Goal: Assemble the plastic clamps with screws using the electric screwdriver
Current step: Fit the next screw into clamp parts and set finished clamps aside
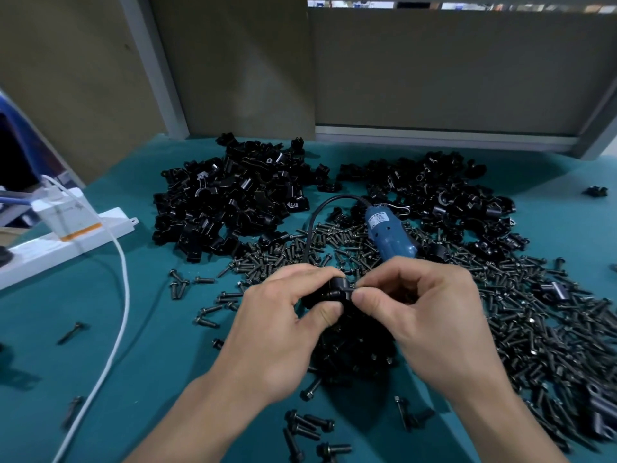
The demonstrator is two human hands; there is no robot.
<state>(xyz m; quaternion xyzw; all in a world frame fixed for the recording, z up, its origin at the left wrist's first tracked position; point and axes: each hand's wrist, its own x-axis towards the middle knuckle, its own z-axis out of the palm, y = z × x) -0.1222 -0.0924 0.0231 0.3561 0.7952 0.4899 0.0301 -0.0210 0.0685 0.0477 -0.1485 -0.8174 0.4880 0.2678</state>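
While both hands meet low in the middle of the head view, the left hand (pixel 283 315) grips a black plastic clamp (pixel 334 290), its fingers curled over the top and its thumb pressed against the near side. The right hand (pixel 427 305) comes in from the other side, thumb and forefinger pinching the clamp's right end and the other fingers curled in behind them. A small dark stub shows between those two fingertips, but it is too hidden to tell whether it is a screw. The clamp is held just above the teal table (pixel 150 329), over a dense scatter of dark screws (pixel 534 322) that spreads from under the hands out to the right edge, with a few strays near the bottom and left.

Just beyond the hands lies the blue electric screwdriver (pixel 389 233), resting on the screws, untouched, its black cord (pixel 312 222) curving away from its far end and back down toward the hands. Behind it sit two heaps of black clamp parts, a left heap (pixel 233 202) and a right heap (pixel 434 192), near each other.

At the left edge a white power strip (pixel 66 242) lies on the table, and a white cable (pixel 122 279) runs from it toward the bottom of the view. Grey-brown partition panels (pixel 450 71) close off the back of the table.
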